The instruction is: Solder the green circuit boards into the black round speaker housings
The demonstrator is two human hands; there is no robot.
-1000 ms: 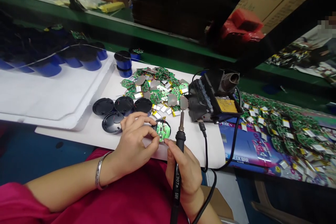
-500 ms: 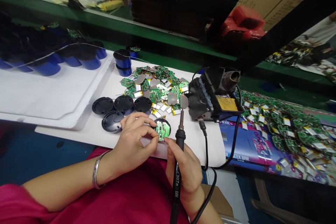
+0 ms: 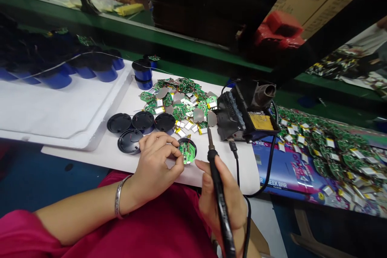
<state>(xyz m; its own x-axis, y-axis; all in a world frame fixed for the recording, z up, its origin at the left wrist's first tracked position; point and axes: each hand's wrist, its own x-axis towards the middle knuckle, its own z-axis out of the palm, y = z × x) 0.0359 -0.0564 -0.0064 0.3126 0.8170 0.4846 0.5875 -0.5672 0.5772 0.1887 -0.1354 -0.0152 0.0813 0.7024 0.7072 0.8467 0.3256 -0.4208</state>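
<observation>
A green circuit board point(image 3: 189, 154) sits in a round black case point(image 3: 194, 143) near the table's front edge. My left hand point(image 3: 160, 157) is closed at the left side of this board, thumb and index finger bent together against its edge; the exact pinch point is partly hidden. In my right hand point(image 3: 225, 193) is a soldering iron point(image 3: 218, 181), fingers wrapped round its black handle. Its metal tip points up and away, right of the board and apart from it. Several open black round cases point(image 3: 143, 121) stand beyond my left hand.
Circuit boards with small silver batteries point(image 3: 181, 100) lie heaped behind the cases. A black soldering stand point(image 3: 238, 109) with a yellow sponge point(image 3: 260, 121) is at the right, its cable looping down. Blue cups point(image 3: 54, 78) stand on a white foam tray point(image 3: 90, 129). More boards point(image 3: 335, 149) cover the right side.
My right hand has drawn back to the right with the soldering iron, its fingertip moving off the board's edge. My left hand stays at the board, almost unmoved.
</observation>
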